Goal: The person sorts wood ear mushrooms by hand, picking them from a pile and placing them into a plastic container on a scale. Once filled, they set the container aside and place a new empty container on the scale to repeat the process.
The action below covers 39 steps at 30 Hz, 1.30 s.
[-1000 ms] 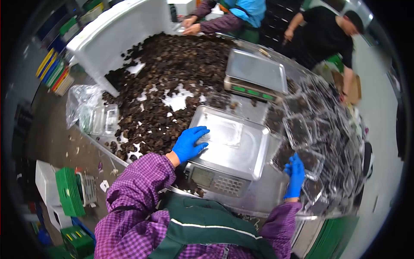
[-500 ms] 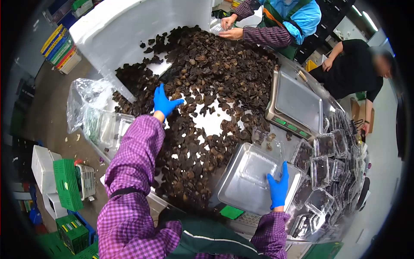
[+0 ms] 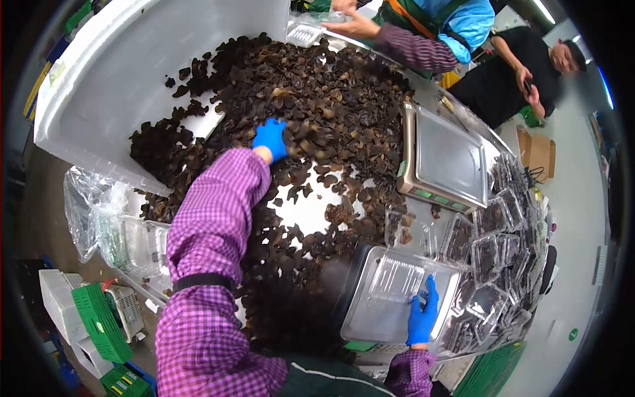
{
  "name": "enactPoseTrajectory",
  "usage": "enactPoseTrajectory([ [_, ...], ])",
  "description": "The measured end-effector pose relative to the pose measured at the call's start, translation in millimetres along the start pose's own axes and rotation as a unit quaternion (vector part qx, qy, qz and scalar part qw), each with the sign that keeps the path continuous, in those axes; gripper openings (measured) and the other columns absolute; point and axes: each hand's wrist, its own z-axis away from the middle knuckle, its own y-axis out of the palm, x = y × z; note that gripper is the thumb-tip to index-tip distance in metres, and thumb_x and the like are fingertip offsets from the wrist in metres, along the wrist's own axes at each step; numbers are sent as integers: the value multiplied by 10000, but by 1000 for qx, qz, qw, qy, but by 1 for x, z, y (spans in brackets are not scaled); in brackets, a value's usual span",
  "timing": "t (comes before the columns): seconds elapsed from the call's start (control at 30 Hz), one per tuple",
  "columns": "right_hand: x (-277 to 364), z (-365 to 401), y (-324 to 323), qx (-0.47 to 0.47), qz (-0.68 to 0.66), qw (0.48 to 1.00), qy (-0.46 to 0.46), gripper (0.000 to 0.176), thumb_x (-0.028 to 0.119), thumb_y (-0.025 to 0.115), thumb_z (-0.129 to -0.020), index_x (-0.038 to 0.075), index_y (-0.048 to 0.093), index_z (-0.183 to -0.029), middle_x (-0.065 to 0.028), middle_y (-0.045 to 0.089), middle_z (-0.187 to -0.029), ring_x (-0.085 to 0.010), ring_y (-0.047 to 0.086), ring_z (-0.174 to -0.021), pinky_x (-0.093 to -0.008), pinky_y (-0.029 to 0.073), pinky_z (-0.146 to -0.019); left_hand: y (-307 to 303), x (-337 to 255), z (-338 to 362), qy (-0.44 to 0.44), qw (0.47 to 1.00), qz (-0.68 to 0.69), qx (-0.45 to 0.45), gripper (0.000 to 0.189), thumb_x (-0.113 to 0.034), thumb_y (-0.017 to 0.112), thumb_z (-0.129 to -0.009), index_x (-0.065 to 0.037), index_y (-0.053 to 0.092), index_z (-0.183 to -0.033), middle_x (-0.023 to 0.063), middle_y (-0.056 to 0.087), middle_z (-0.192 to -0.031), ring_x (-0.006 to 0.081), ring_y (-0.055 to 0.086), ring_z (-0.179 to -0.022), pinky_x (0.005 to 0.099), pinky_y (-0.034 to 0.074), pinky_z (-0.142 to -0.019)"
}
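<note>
My left hand (image 3: 271, 139), in a blue glove, is down in a heap of dark brown wood ear mushrooms (image 3: 344, 99). Its fingers curl into them, fingertips hidden, and the pieces beside it are blurred by motion. My right hand (image 3: 423, 316), gloved in blue too, is over the near scale's metal pan (image 3: 362, 316). Its fingers are stretched out with the thumb apart, right at the side of a clear plastic tray (image 3: 395, 276) on that pan.
A second scale (image 3: 451, 155) stands at the right, above many stacked clear boxes (image 3: 493, 255). A large white foam box (image 3: 106, 99) lies tipped at the upper left, beside plastic wrap (image 3: 92, 212). A co-worker's hand (image 3: 357, 25) works across the table; another person (image 3: 503, 79) stands behind.
My left hand has gone from spread fingers to curled ones in the mushrooms. My right hand keeps by the tray. The view has shifted, and the person behind now holds a dark object up.
</note>
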Motion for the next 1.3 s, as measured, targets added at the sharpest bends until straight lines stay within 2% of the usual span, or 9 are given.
enactPoseTrajectory([
  [0.27, -7, 9, -15, 5, 37, 997, -62, 573, -101, 449, -780, 81, 456, -1323, -78, 510, -1260, -190, 502, -1101, -266, 401, -889, 53, 6, 151, 87, 978, 190, -12, 458, -163, 721, -656, -58, 591, -1083, 122, 640, -971, 265, 616, -922, 343, 483, -823],
  [0.43, -24, 13, -17, -30, 62, 988, -141, 507, -70, 511, -804, 87, 498, -1285, -104, 545, -1230, -221, 535, -1104, -283, 426, -887, -8, -86, 221, 132, 924, 357, 36, 78, -86, 659, -748, -30, 651, -802, 49, 648, -767, 164, 588, -656, 288, 468, -621],
  [0.47, -24, 14, -18, -20, 69, 987, -143, 498, -66, 515, -803, 89, 505, -1277, -108, 550, -1222, -223, 541, -1094, -286, 431, -877, -10, -115, 230, 260, 959, 83, -73, 80, -99, 655, -762, -29, 653, -800, 24, 627, -708, 129, 562, -629, 280, 466, -609],
  [0.63, -39, 10, -25, 19, 43, 987, -155, 458, -47, 523, -802, 106, 549, -1233, -92, 588, -1089, -169, 573, -901, -268, 454, -803, 4, -239, 310, 173, 810, 560, 20, 320, -58, 661, -698, -54, 614, -1014, 96, 599, -987, 246, 610, -860, 312, 500, -782],
  [0.77, -54, 12, -36, 57, 28, 988, -142, 478, -62, 513, -774, 102, 546, -1222, -161, 573, -1059, -293, 586, -925, -323, 461, -810, 35, -276, 332, 299, 896, 302, 133, 457, -54, 683, -662, -118, 579, -1103, 126, 534, -1132, 309, 586, -979, 363, 493, -820],
  [0.9, -64, 19, -43, 67, -20, 988, -137, 499, -49, 515, -788, 121, 522, -1257, -127, 575, -1102, -219, 586, -883, -301, 474, -800, 54, -281, 338, 406, 911, 64, 28, 625, -254, 768, -612, -130, 547, -1183, 172, 485, -1231, 371, 540, -1035, 422, 451, -879],
  [1.1, -49, 29, -74, 55, -33, 991, -115, 490, -24, 515, -812, 146, 522, -1272, -12, 563, -1168, -124, 528, -907, -240, 440, -791, -1, -244, 338, 259, 901, 348, -5, 590, -233, 784, -674, -86, 556, -1199, 135, 515, -1259, 274, 529, -1120, 365, 424, -959],
  [1.17, -47, 29, -83, 50, -42, 992, -111, 486, -44, 509, -818, 132, 509, -1270, -77, 547, -1190, -196, 564, -962, -290, 465, -831, 1, -193, 324, 255, 936, 216, -116, 509, -181, 736, -719, -74, 560, -1185, 129, 524, -1243, 281, 511, -1133, 373, 416, -957],
  [1.3, -60, 30, -89, 32, -49, 993, -106, 453, -35, 504, -839, 134, 521, -1259, -67, 543, -1200, -176, 566, -935, -279, 465, -820, 39, -76, 341, 51, 995, -83, -6, 780, -330, 763, -681, -139, 395, -1343, 228, 373, -1342, 408, 391, -1195, 457, 350, -1002],
])
